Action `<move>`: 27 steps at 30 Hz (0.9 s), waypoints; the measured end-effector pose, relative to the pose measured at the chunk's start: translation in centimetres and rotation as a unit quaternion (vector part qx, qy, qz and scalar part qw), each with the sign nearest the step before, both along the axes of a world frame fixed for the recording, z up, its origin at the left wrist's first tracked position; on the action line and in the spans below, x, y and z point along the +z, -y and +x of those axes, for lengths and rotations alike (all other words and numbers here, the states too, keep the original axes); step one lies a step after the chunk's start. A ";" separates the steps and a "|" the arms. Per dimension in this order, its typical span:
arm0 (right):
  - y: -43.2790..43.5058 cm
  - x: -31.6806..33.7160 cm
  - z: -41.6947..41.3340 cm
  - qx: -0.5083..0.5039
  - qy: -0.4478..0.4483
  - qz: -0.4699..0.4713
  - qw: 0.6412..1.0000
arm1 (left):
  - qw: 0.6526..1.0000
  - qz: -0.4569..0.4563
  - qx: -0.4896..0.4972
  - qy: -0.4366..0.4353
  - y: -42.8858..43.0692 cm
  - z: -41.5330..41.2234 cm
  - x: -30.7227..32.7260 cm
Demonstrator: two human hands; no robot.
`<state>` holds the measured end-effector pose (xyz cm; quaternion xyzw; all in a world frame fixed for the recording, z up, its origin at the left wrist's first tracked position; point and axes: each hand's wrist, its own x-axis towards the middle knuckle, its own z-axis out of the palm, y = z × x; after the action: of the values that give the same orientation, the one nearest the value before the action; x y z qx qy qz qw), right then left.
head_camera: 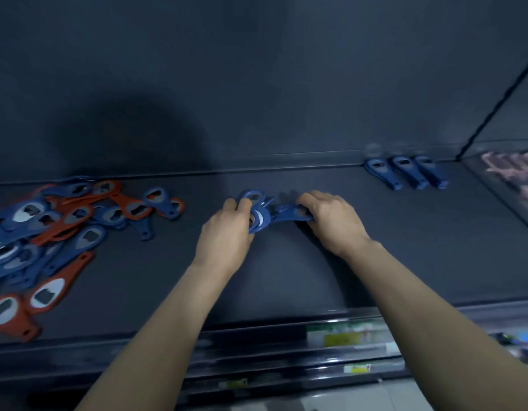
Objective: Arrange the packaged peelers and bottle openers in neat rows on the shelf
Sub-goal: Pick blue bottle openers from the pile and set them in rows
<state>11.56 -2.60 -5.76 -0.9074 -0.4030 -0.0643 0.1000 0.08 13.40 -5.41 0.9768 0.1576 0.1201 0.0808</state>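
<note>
price labels (340, 339) line the front rail of the shelf (286, 277). at the near left lies a heap of blue and orange bottle openers (49, 226), spreading back toward mid-shelf. mid-shelf, the left grip (227, 229) curls round the ringed heads of a bunch of blue openers (265, 216); the right grip (331, 218) closes over their handle ends. far right, against the back wall, three blue openers (405, 173) sit side by side.
</note>
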 end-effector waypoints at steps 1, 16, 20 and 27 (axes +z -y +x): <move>1.2 -0.1 0.4 0.009 -0.014 0.004 1.000 | 1.000 -0.005 -0.001 -0.001 1.0 0.4 -0.2; 8.1 0.2 3.5 0.059 -0.211 0.017 0.975 | 0.971 -0.234 0.045 -0.007 7.7 2.8 0.3; 7.7 0.4 3.6 0.047 -0.181 0.008 0.982 | 0.968 -0.248 0.037 -0.005 7.4 3.5 0.9; 7.7 1.0 3.9 0.016 -0.257 0.004 0.966 | 0.965 -0.258 0.039 -0.009 6.1 5.5 0.8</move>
<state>15.49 -10.28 -4.72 -0.8866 -0.3777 0.1715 0.2048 5.56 7.27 -4.57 0.9169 0.2222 0.0699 0.3241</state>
